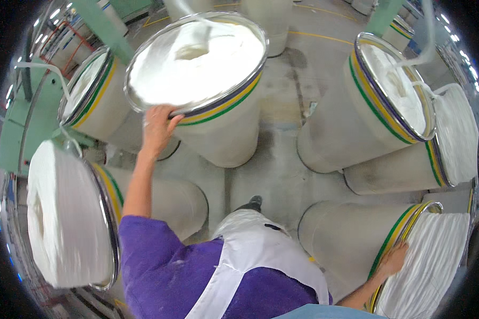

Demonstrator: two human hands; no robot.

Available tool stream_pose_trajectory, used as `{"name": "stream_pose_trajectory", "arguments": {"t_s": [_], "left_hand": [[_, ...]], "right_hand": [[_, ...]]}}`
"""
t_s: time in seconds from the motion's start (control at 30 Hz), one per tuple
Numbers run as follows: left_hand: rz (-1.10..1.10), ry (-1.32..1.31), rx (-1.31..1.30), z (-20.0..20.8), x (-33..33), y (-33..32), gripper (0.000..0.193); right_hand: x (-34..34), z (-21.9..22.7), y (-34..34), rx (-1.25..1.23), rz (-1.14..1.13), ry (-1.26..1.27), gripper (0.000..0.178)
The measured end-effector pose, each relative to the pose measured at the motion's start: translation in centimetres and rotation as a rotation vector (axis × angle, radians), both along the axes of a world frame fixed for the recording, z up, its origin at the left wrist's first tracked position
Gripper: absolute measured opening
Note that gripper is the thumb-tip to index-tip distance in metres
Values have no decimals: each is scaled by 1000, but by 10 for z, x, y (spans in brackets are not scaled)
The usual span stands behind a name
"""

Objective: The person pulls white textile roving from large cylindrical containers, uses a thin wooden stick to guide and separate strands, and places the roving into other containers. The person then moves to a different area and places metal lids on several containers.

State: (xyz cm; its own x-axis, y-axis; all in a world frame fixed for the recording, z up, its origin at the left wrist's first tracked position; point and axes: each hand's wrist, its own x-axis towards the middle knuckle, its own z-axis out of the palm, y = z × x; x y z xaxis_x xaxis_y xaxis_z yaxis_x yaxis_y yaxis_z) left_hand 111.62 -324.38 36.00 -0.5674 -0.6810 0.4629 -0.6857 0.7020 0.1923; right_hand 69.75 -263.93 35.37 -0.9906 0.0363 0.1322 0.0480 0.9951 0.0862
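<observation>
A wide fisheye camera, the left of a side-by-side pair, looked down from the person's head; it faced the grey floor (255,181) steeply, upright and unmirrored, with the wearer's purple top (159,260) and white apron (271,255) close beneath it; a ring of tall cans (218,135) stood farther off, leaning outward through the lens's bend; a yellow floor line (319,37) lay farthest, near the top, and darkness rounded off the corners.

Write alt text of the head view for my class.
A person's left hand grips a tall pale can of white fibre by its rim; the right hand is at the rim of another can, lower right. Similar cans, banded green and yellow, stand around on a grey floor.
</observation>
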Motion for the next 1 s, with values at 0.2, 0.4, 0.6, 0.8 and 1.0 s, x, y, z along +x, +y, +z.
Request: {"name": "stream_pose_trajectory", "arguments": {"t_s": [0.2, 0.4, 0.6, 0.8, 1.0], "left_hand": [[-83, -73, -142, -11, 45, 108, 48], [271, -53, -70, 8, 183, 253, 41], [499, -45, -189, 20, 272, 329, 29], [534, 28, -250, 24, 324, 332, 17], [476, -188, -262, 9, 369, 326, 24]], "right_hand": [[31, 21, -85, -69, 342, -115, 47], [161, 29, -84, -331, 722, -17, 43], [230, 34, -118, -181, 722, 43, 42], [271, 36, -172, -194, 650, 56, 42], [276, 32, -225, -147, 492, 79, 41]]}}
